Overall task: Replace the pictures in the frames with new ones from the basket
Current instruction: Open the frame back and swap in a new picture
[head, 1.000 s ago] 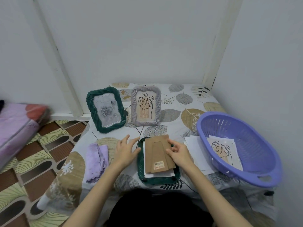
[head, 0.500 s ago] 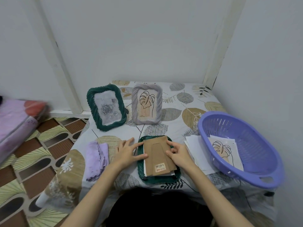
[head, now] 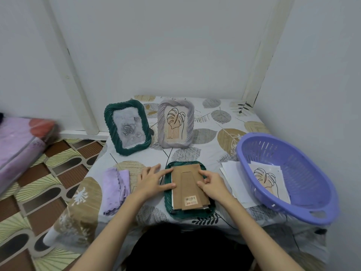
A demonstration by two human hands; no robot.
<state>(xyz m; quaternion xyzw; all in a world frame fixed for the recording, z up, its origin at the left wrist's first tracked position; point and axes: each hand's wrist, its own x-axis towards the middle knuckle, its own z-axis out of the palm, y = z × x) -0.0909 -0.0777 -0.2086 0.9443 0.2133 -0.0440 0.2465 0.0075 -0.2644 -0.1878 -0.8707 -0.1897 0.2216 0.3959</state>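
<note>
- Head view, the only one: a dark green frame [head: 190, 211] is laid face down at the near edge of the counter [head: 211, 153], with a brown backing board [head: 190, 187] set on its back and a white sheet edge showing beneath the board's left side.
- Risk is judged highest at the seating step: the board sits slightly askew on the frame, so if it is pressed down before it is squared, the sheet beneath could be creased or caught crooked.
- A second risk is judged from position: the frame lies near the counter's front edge, and a hard sideways push could slide it off.
- The left hand [head: 154, 180] is laid flat with fingers spread, its thumb touching the board's left edge and its palm on the cloth-covered counter.
- The right hand [head: 212, 185] is curled, its fingertips pressed on the board's right edge; whether anything is pinched cannot be told.
- The purple basket [head: 312, 194] is placed at the right, with a leaf picture [head: 267, 179] inside and loose white sheets [head: 232, 173] just beside it.
- Two upright frames are stood behind: a green one [head: 128, 127] and a grey one [head: 175, 124].
</note>
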